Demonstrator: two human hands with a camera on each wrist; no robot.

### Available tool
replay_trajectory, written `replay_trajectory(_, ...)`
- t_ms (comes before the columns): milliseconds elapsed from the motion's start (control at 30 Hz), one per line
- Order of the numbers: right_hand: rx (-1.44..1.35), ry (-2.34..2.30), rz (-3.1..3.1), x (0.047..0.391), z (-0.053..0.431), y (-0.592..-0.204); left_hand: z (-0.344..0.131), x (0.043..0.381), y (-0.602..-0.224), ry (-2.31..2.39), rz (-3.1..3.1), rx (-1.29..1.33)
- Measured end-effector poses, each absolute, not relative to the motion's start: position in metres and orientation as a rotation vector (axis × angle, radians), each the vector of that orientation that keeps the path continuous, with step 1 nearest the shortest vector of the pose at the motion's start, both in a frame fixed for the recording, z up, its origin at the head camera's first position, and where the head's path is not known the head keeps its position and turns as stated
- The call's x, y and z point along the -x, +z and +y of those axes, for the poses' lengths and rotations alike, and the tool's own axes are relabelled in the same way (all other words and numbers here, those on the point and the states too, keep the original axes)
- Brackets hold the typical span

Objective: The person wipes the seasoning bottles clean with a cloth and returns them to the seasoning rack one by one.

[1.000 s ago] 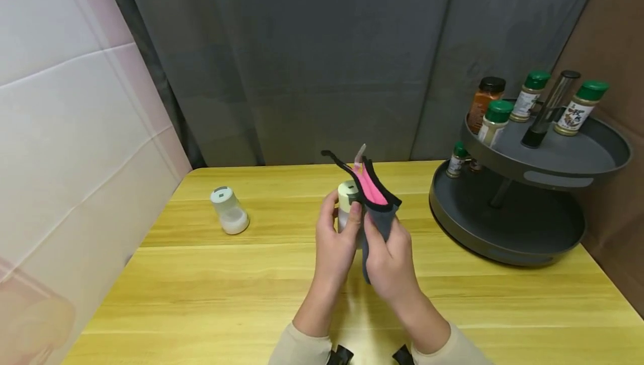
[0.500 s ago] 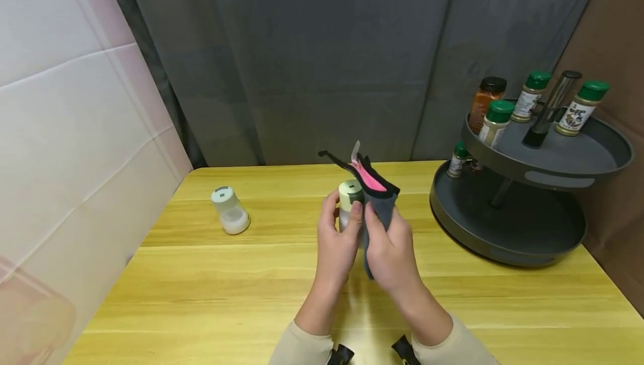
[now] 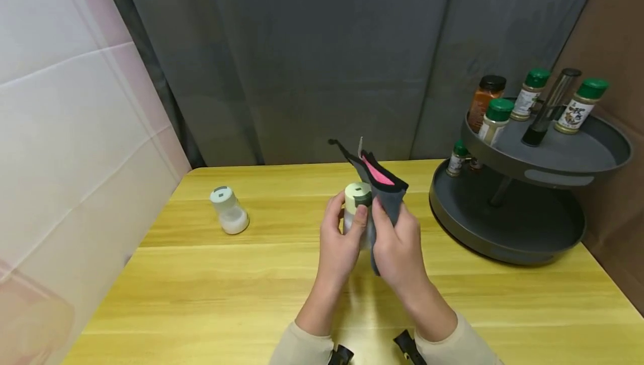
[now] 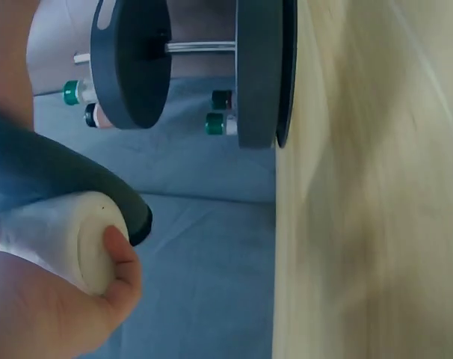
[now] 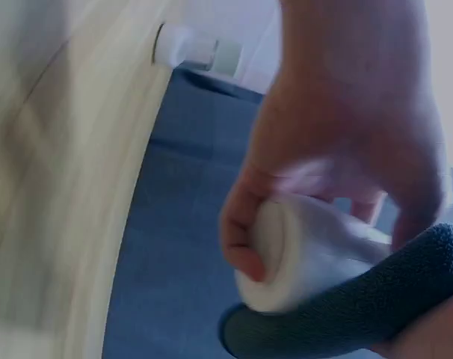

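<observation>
In the head view, my left hand grips a seasoning shaker with a pale yellow-green lid, its thumb just below the lid. A finger curls under its white base in the left wrist view. My right hand pinches a folded grey cloth with black edging and a bright pink inner side. The cloth lies along the shaker's right side, and its far corner sticks up beyond the lid. In the right wrist view, the rolled cloth runs against the shaker's pale body. Both are held above the table.
A similar shaker with white contents stands on the wooden table at left. At right is a two-tier dark turntable rack, with several green-capped spice jars and an orange jar. A grey curtain hangs behind.
Both hands have shifted slightly to the right with the shaker and cloth. The cloth's lower end has risen a little, and more of the shaker's lid shows.
</observation>
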State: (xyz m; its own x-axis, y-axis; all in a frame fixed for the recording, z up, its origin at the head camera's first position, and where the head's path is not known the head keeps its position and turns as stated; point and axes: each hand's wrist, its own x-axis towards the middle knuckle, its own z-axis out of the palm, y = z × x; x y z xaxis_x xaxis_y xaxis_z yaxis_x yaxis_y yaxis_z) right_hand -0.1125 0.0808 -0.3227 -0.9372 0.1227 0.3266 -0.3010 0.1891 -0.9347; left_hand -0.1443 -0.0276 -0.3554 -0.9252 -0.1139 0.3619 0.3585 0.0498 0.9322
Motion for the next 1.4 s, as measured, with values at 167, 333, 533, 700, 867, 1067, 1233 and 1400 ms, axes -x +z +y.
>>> replay_trajectory(167, -0.091, 1.773, -2.228, 0.107, 0.075, -0.333, -0.028, 0.144, -0.354, -1.929, -1.953, 0.225)
replay_trajectory(333, 0.001, 1.827, -2.262, 0.107, 0.079, -0.326, -0.029, 0.145, -0.352, -1.872, -1.969, 0.224)
replay_trajectory(533, -0.19, 1.708, -2.181, 0.098, 0.071, -0.321, -0.027, 0.142, -0.354, -1.979, -1.953, 0.214)
replay_trajectory(700, -0.099, 1.87, -2.265, 0.095, 0.075, -0.329, -0.034, 0.147, -0.351, -2.072, -1.912, 0.169)
replay_trajectory(867, 0.041, 2.486, -1.931, 0.098, 0.087, -0.318, -0.038, 0.149, -0.351, -2.155, -1.905, 0.168)
replay_trajectory(1067, -0.072, 2.34, -1.917, 0.099, 0.089, -0.308, -0.031, 0.143, -0.356, -1.97, -2.042, 0.302)
replay_trajectory(1233, -0.1, 2.059, -2.051, 0.094, 0.08, -0.324, -0.029, 0.14, -0.353, -1.82, -2.012, 0.316)
replay_trajectory(1400, -0.012, 2.159, -2.11, 0.096, 0.081, -0.329, -0.033, 0.142, -0.353, -1.748, -2.016, 0.269)
